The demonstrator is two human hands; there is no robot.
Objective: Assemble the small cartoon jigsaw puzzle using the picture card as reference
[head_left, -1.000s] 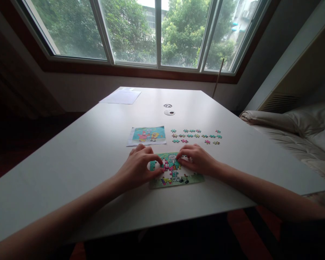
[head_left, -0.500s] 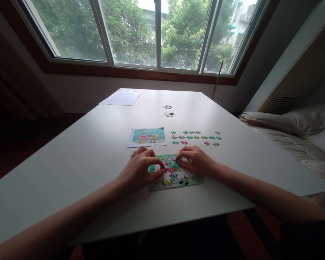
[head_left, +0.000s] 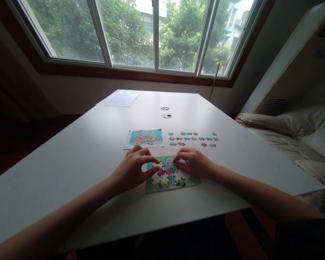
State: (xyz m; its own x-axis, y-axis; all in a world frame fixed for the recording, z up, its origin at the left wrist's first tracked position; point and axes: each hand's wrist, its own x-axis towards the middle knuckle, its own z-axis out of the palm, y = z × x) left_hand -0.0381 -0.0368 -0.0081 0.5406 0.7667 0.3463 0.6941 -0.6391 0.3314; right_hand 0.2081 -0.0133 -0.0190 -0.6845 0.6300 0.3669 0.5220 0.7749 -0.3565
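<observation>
A partly assembled cartoon jigsaw puzzle (head_left: pixel 171 177) lies in its green-edged tray (head_left: pixel 155 188) near the table's front edge. Over its left side is my left hand (head_left: pixel 137 164), thumb and forefinger apart beside a pink section, with nothing visible between them. My right hand (head_left: pixel 195 163) rests at the upper right of the puzzle. Its curved forefinger and thumb touch the surface by the long-faced figure, tips slightly apart, and no piece shows between them. That hand covers the puzzle's right upper part. Pale gaps show among the joined pieces.
Loose puzzle pieces (head_left: pixel 187 138) lie in rows beyond my right hand. A printed reference picture (head_left: pixel 146 138) lies behind my left hand. Farther off are two round table inserts (head_left: pixel 167 115) and a sheet of paper (head_left: pixel 119 100). A sofa (head_left: pixel 276 133) stands at the right.
My left thumb and forefinger have spread and drawn back a little from the pink section. My right hand stays on the puzzle. The whole view has shifted slightly.
</observation>
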